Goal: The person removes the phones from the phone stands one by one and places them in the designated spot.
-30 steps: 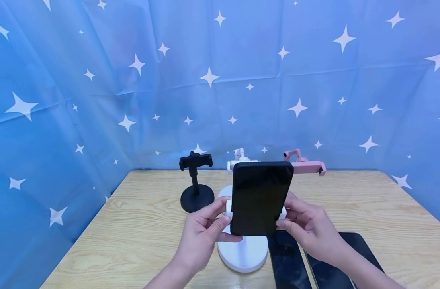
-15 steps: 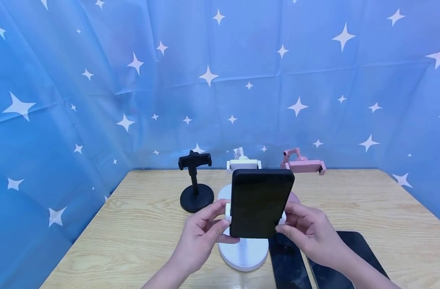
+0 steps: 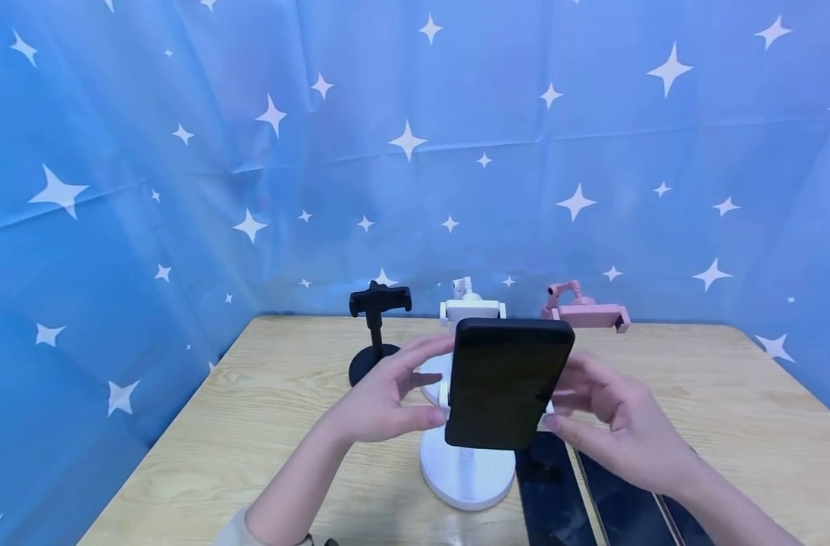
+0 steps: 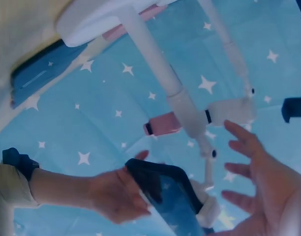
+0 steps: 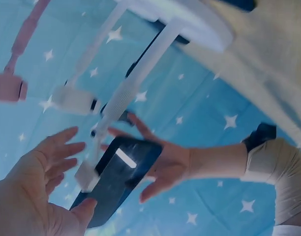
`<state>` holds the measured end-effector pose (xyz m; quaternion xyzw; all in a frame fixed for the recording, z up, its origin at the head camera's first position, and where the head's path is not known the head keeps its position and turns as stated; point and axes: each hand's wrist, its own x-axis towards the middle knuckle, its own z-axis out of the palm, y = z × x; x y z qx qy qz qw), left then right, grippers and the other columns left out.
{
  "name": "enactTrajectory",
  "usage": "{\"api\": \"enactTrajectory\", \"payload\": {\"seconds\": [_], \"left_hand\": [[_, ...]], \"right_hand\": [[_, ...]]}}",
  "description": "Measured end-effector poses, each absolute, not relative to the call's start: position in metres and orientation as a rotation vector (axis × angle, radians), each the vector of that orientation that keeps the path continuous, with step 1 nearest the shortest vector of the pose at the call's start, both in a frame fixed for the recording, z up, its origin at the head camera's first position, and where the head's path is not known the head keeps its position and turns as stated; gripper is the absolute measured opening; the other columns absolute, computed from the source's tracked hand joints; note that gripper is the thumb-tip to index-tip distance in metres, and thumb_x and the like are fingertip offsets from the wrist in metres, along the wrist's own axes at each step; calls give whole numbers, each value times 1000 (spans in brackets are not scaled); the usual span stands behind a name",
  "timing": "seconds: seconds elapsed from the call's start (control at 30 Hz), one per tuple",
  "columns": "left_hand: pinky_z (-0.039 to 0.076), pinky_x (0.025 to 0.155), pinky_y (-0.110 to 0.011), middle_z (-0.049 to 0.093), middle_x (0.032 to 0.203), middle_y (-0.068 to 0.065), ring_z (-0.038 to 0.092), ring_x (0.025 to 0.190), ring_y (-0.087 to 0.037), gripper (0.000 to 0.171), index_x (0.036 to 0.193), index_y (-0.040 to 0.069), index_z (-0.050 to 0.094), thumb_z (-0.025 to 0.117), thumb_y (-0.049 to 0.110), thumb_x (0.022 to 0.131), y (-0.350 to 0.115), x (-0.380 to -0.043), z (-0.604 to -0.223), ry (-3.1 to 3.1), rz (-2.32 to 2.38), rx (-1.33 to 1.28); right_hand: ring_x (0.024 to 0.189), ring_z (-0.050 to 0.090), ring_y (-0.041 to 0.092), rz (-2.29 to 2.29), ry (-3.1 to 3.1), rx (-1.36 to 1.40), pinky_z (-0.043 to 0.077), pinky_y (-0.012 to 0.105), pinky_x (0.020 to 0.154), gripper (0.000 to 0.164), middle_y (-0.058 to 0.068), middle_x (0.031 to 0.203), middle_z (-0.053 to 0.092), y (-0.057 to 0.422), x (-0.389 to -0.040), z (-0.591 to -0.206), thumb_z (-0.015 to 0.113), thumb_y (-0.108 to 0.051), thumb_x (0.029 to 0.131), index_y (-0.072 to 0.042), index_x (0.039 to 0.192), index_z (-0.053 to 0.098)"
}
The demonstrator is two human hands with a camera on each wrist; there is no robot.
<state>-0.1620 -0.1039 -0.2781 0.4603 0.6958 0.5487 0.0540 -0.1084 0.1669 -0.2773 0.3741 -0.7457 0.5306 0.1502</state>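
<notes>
A black smartphone sits upright, leaning back, in the clamp of a white phone stand. My left hand is just left of the phone, fingers spread and thumb tip near the clamp's left arm; the left wrist view shows a gap between these fingers and the clamp. On the other side, my right hand has loosely bent fingers, its thumb at the phone's edge in the right wrist view. The phone hides most of the clamp.
Behind stand a black phone stand, a second white stand and a pink stand. Several dark phones lie on the wooden table at front right. A blue star-patterned curtain hangs behind.
Both hands have loosened from the clamp's sides: the left fingers have spread upward and away, the right fingers have opened outward. The phone stays in the stand. The head view has shifted slightly.
</notes>
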Motion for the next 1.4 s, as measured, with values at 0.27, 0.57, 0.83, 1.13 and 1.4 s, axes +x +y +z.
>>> {"api": "enactTrajectory", "payload": {"seconds": [0.27,0.57,0.83,1.13,1.4], "left_hand": [[34,103,-40,29,142,-18,20,133,-18,65,132,-8,35,64,24,84,-83,-187,-271,1707,1530,1688],[39,94,-45,49,111,-23,38,111,-22,30,99,-10,58,66,9,76,-79,-201,-278,1602,1617,1814],[47,80,-35,54,98,-19,47,93,-19,31,92,-4,61,69,-3,62,-82,-206,-276,1792,1506,1801],[46,78,-34,53,92,-18,46,90,-17,27,82,-1,60,72,-5,58,-80,-210,-272,1741,1467,1773],[47,77,-34,52,92,-19,46,89,-17,25,78,-2,60,73,-4,57,-80,-213,-271,1713,1454,1774]], "right_hand": [[115,48,37,1294,-1735,988,51,32,83,94,27,133,39,171,-159,-300,82,5,55,9,135,32],[127,30,37,672,-1860,602,32,56,93,81,18,140,33,89,-123,-269,77,-47,64,-7,129,49],[101,40,45,468,-1793,445,32,47,67,65,29,111,39,55,-101,-238,79,-34,62,4,104,46],[88,38,41,471,-1779,416,34,39,55,52,25,102,40,56,-107,-238,71,-25,61,3,97,49],[89,37,41,492,-1781,416,35,41,57,52,25,100,40,56,-108,-237,73,-22,57,3,96,49]]}}
